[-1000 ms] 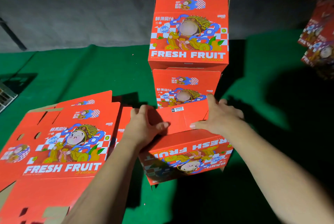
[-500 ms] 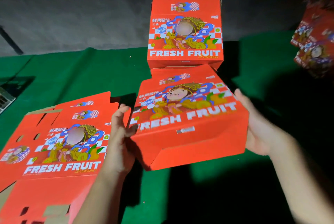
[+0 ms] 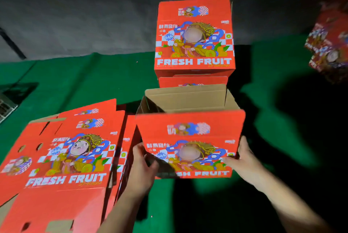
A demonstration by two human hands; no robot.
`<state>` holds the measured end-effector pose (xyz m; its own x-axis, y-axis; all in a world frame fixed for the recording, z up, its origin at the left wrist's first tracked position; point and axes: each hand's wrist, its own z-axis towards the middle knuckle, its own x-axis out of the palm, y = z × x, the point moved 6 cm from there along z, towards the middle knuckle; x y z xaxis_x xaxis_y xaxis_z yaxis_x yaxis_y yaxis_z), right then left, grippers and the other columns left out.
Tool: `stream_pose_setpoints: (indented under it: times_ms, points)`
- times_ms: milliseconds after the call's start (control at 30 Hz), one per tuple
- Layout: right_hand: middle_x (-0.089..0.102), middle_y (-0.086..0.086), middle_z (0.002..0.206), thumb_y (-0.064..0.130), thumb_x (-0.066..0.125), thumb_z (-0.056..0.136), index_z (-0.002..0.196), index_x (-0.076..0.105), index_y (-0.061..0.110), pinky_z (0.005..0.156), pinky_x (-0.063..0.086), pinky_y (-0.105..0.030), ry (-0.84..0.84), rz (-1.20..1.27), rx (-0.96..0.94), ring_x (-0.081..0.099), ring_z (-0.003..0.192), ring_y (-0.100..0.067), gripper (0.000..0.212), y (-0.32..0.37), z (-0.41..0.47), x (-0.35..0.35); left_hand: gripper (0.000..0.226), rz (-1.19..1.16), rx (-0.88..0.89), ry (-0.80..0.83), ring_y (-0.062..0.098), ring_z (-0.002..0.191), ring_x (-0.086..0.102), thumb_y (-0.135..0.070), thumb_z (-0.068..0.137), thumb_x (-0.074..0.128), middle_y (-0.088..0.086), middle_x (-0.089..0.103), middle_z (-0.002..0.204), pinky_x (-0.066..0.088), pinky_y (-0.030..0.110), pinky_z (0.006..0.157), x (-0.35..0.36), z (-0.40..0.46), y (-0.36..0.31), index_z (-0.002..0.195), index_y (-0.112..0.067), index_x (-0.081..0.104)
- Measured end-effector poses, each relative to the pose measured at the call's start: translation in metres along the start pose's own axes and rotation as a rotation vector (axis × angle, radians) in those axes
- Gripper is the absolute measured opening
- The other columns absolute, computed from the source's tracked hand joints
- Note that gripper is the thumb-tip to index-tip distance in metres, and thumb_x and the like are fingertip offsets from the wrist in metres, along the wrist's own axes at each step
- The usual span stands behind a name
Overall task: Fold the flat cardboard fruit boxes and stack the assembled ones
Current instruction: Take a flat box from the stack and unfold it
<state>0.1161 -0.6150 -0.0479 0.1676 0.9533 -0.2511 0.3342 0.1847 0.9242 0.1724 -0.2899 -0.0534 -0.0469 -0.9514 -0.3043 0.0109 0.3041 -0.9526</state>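
While both hands [image 3: 143, 168] grip it — boxy, open-topped cardboard box [image 3: 190, 138].

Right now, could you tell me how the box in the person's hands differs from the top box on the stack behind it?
The held box is open-topped, brown inside showing; the top stacked box is closed. The left hand and right hand grip the held box; the stacked box rests on another. Both share the red FRESH FRUIT print.

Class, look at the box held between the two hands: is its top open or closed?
Open. The held box stands upright with its top flaps raised, so the bare brown inside shows. The left hand and right hand grip its sides.
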Motion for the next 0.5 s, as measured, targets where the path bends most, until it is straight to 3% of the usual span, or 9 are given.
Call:
stream_pose_setpoints:
  times_ms: [133,233,300,400,500]
  points:
    - [0.065,0.006,0.112,-0.018,0.059,0.088,0.133,0.042,0.02,0.077,0.045,-0.003,-0.165,-0.014,-0.147,0.062,0.09,0.015,0.061,0.012,0.025,-0.002,0.047,-0.032,0.079,0.025,0.021,0.121,0.065,-0.01,0.09,0.074,0.002,0.065,0.125,0.051,0.037,0.104,0.015,0.025,-0.015,0.123,-0.021,0.042]
    - [0.053,-0.007,0.111,0.001,0.073,0.087,0.121,0.058,0.019,0.083,0.045,-0.012,-0.259,-0.167,-0.144,0.049,0.096,-0.001,0.042,0.022,0.059,-0.009,0.051,0.032,0.025,-0.006,0.022,0.119,0.065,-0.02,0.089,0.08,0.004,0.065,0.125,0.051,0.042,0.104,0.03,0.065,-0.019,0.126,-0.018,0.045]
    - [0.055,-0.014,0.113,0.014,0.077,0.088,0.116,0.065,0.016,0.092,0.045,-0.024,-0.232,-0.278,-0.078,0.046,0.103,-0.012,0.031,0.021,0.085,-0.006,0.048,0.186,-0.04,-0.082,0.023,0.111,0.065,-0.018,0.088,0.08,0.004,0.066,0.117,0.052,0.04,0.098,0.034,0.096,-0.016,0.126,-0.014,0.051]
    - [0.07,-0.016,0.114,0.005,0.071,0.092,0.122,0.062,0.005,0.094,0.055,-0.046,-0.24,-0.12,0.056,0.065,0.1,-0.028,0.03,0.012,0.121,0.001,0.043,0.225,-0.17,-0.014,0.022,0.103,0.066,-0.019,0.091,0.076,0.001,0.066,0.11,0.049,0.031,0.088,0.047,0.133,-0.005,0.124,-0.018,0.047]
    - [0.063,-0.018,0.107,0.001,0.063,0.096,0.125,0.054,-0.002,0.085,0.055,-0.045,-0.297,-0.019,0.142,0.06,0.095,-0.028,0.03,0.007,0.154,0.007,0.039,0.194,-0.229,0.031,0.03,0.107,0.067,-0.016,0.097,0.068,0.008,0.066,0.113,0.052,0.039,0.096,0.066,0.164,0.005,0.125,-0.013,0.04]
